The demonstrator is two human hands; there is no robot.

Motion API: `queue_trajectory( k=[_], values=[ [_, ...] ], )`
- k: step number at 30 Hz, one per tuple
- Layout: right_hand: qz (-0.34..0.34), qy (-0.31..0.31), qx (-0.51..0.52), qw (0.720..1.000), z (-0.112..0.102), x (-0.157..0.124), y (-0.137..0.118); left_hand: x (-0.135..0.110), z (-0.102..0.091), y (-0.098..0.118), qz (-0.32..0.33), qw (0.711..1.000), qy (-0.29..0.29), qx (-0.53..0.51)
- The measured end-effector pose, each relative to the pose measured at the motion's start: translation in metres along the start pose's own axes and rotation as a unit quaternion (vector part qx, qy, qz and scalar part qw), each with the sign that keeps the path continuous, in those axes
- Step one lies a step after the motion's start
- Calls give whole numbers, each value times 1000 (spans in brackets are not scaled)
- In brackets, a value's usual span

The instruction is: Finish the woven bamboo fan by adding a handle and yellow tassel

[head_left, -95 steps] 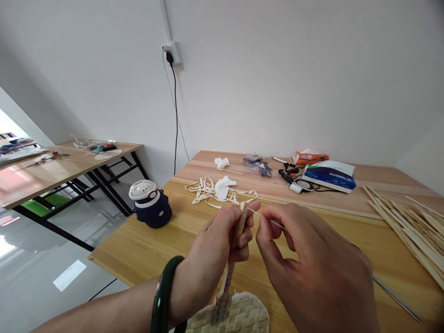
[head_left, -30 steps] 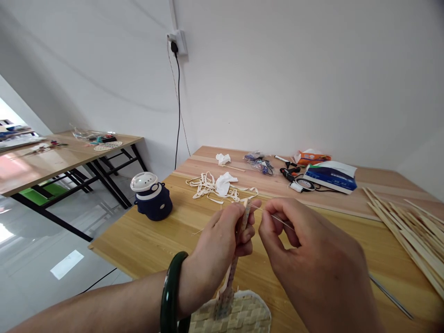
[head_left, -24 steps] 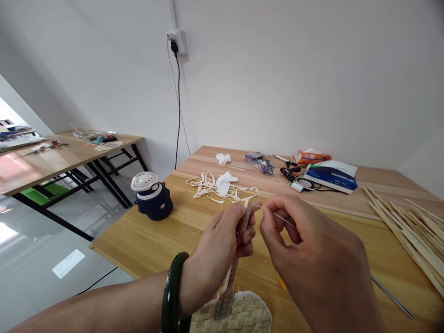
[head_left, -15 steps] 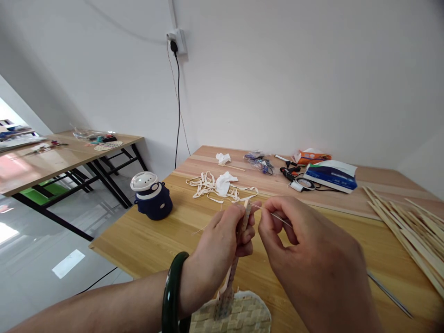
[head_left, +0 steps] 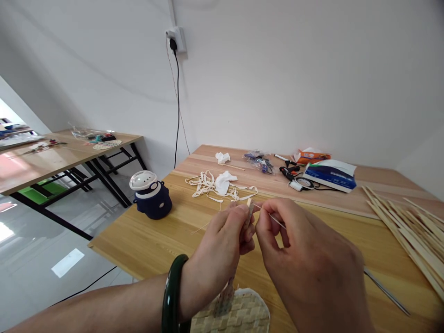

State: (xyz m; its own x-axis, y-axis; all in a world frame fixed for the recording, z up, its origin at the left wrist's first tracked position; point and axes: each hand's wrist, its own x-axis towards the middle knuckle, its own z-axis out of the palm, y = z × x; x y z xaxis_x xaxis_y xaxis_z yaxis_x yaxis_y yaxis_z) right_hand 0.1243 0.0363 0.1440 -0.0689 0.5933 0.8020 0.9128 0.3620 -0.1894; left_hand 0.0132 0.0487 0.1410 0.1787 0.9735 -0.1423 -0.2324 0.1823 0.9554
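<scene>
My left hand (head_left: pixel 222 245), with a dark green bangle at the wrist, is closed around the flat handle (head_left: pixel 249 210) of a small woven fan (head_left: pixel 243 314) that hangs below it at the bottom edge. My right hand (head_left: pixel 305 259) pinches a thin pale sliver (head_left: pixel 275 219) between thumb and forefinger, its tip touching the top of the handle. Both hands hover above the wooden table (head_left: pixel 145 240), close together.
A navy pot with a white lid (head_left: pixel 150 195) stands at the left. Tangled pale strips and tissues (head_left: pixel 217 185) lie behind my hands. Tools, a cable and packets (head_left: pixel 312 173) sit near the wall. Bamboo slats (head_left: pixel 412 226) and a metal rod (head_left: pixel 385 289) lie at the right.
My two hands have drawn closer together, the right hand shifting slightly left toward the handle top. The view has dropped a little, so less of the fan shows.
</scene>
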Motion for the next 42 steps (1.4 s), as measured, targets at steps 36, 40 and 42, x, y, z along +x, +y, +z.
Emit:
queue_trajectory(
  k=[36,40,42],
  values=[
    [189,-236,355,884,3,-18,26,7,-12,-1,80,983,-40,159],
    [177,-267,343,883,-7,-9,27,5,-8,2,83,983,-40,157],
    [161,-265,332,891,-11,-3,35,5,-7,5,74,986,-43,145]
  ],
)
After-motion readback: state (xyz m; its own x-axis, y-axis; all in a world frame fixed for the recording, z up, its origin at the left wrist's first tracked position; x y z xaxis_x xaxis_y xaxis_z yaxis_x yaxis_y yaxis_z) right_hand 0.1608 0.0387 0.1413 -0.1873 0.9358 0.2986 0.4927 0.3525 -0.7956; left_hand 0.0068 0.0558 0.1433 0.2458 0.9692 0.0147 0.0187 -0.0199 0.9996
